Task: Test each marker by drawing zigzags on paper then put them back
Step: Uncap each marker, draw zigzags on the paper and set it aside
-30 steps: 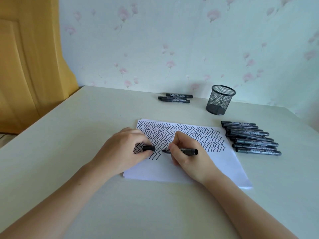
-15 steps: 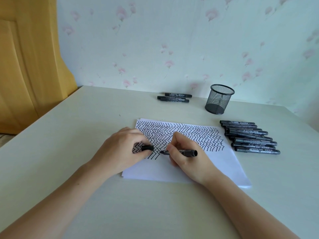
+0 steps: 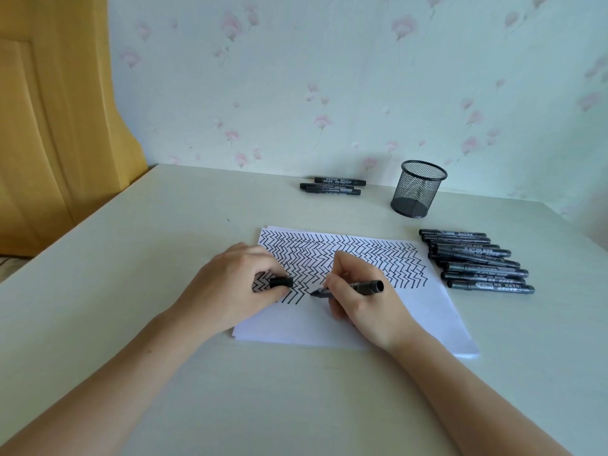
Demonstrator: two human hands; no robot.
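R hand [image 3: 362, 301] fingers clamped on uncapped black marker [image 3: 357, 287], tip at zigzag paper [image 3: 421, 311]. L hand [image 3: 230, 287] pinching cap [image 3: 281, 282], resting on sheet.

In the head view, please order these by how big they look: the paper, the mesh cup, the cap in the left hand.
1. paper
2. mesh cup
3. cap, partly covered by the left hand

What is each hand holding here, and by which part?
Right hand grips the uncapped marker on its barrel near the tip; left hand pinches its cap.
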